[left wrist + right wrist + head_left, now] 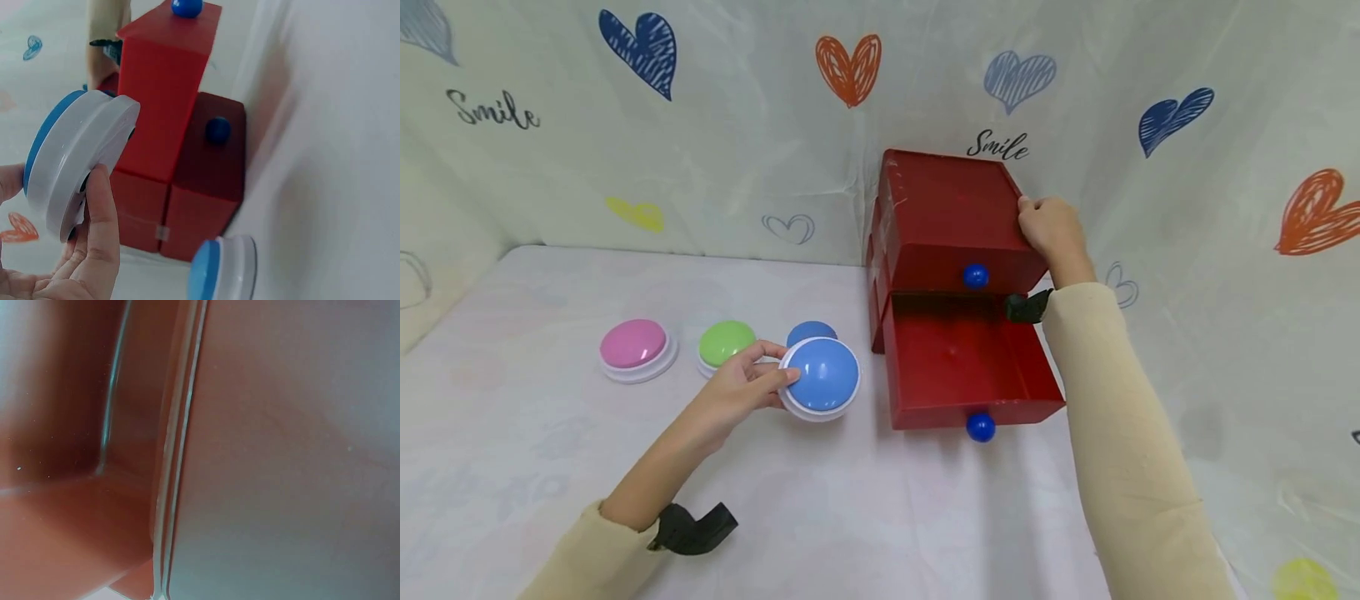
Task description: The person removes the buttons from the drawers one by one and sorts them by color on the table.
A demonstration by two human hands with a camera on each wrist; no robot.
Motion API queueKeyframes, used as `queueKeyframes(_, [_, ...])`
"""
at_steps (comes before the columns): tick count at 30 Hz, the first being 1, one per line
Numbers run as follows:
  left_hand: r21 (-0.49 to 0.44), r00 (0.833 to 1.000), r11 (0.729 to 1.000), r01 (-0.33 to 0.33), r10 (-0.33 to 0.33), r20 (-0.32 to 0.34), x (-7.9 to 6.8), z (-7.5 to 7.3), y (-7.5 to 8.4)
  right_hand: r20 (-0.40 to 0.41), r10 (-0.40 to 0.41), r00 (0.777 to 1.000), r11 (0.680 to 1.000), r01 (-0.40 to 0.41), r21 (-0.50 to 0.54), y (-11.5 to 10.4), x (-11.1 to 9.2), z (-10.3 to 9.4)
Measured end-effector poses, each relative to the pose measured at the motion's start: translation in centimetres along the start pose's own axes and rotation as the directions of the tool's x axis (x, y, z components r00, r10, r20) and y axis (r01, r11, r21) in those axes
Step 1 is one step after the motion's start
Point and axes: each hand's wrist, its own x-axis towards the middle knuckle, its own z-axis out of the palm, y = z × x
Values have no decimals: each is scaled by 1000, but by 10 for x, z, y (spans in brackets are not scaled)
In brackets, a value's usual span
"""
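Observation:
My left hand (737,387) pinches a blue round push button (825,375) with a white base, thumb on its dome side and fingers under the base. It is held up and tilted, left of the pulled-out drawer (955,358). A second blue push button (812,332) sits on the table just behind it. My right hand (1054,229) grips the upper right edge of a red drawer cabinet (951,200). Below the cabinet's top drawer, the pulled-out drawer shows its red inside and blue knob (981,427). Red plastic walls (281,456) fill the right wrist view, where the hand is hidden.
A green push button (727,340) and a pink push button (633,344) stand on the white table (820,517) to the left. Below the extended drawer, a lower drawer with a blue knob (218,130) is closed. A heart-patterned sheet (722,142) hangs behind.

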Motion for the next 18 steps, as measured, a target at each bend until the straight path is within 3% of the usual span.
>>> queueKeyframes(9, [6,998,998,59,-59,21,-3,-12,-27,1,-5,1000,1000,5,5,0,1,1])
queueKeyframes(18, [-8,990,994,105,-104,94,0,-10,-48,8,-6,1000,1000,6,4,1,2,3])
